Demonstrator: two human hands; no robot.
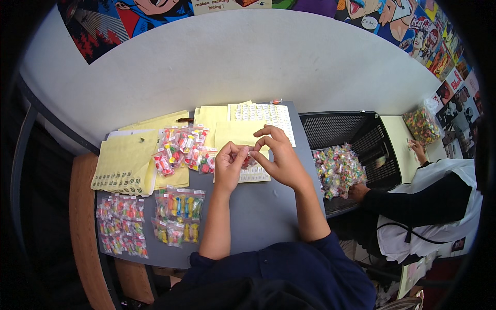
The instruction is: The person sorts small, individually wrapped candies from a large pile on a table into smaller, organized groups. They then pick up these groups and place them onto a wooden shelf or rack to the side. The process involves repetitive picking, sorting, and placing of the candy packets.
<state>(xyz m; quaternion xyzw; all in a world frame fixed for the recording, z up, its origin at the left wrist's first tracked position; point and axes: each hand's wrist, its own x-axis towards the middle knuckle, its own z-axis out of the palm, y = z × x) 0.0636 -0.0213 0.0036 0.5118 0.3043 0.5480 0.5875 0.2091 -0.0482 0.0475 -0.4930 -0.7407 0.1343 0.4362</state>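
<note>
My left hand (231, 162) holds a small clear plastic bag with red candy (246, 160) between thumb and fingers. My right hand (279, 157) pinches thumb and forefinger at the bag's upper edge, its other fingers raised; whether a small label is between them is unclear. Under and behind both hands lie a plain yellowish backing sheet (236, 131) and label sheets (254, 175). Left of my hands, filled zip bags of red, white and yellow wrapped candy (182, 145) are heaped. Nearer me lie bags of yellow and green candy (186, 205) and rows of small candy bags (122, 224).
A black plastic crate (381, 155) at the right holds many candy bags (339, 170). A co-worker's hand (358, 192) reaches into it; the other hand is near a large candy bag (422, 126). Yellowish label sheets (124, 159) lie at the table's left, and a wrapped candy (276, 101) at its back edge.
</note>
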